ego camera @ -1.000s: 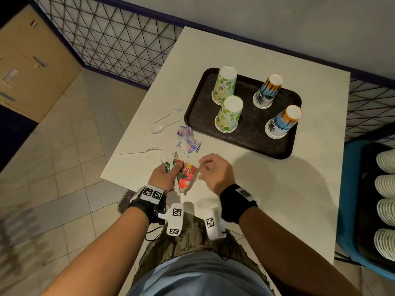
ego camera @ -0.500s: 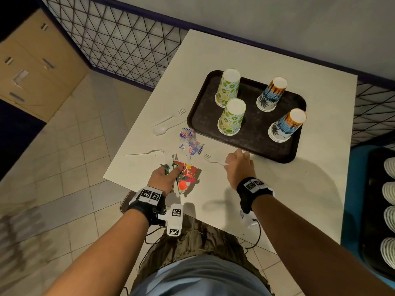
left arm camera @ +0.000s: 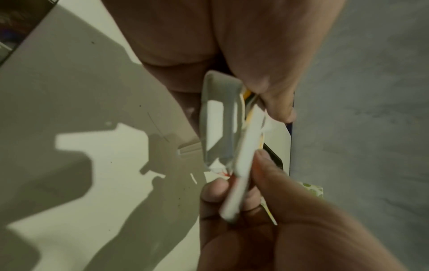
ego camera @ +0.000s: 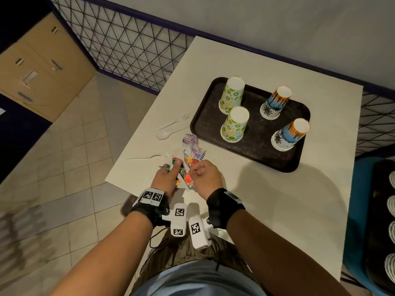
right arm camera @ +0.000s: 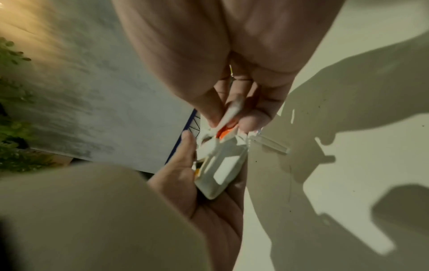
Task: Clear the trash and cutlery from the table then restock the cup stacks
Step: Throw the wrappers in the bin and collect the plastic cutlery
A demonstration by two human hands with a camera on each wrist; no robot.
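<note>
Colourful wrappers [ego camera: 183,176] sit pinched in the left hand [ego camera: 165,178] at lower centre; the right hand [ego camera: 207,175] pinches a white plastic fork handle [left arm camera: 241,176] against them.

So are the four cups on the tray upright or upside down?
Upside down. In the head view each cup stands rim-down on the dark tray, its closed white base facing up.

A beige filing cabinet [ego camera: 40,69] stands on the tiled floor [ego camera: 70,150], left of a black wire-mesh fence [ego camera: 128,45] below a grey wall [ego camera: 277,24].
</note>
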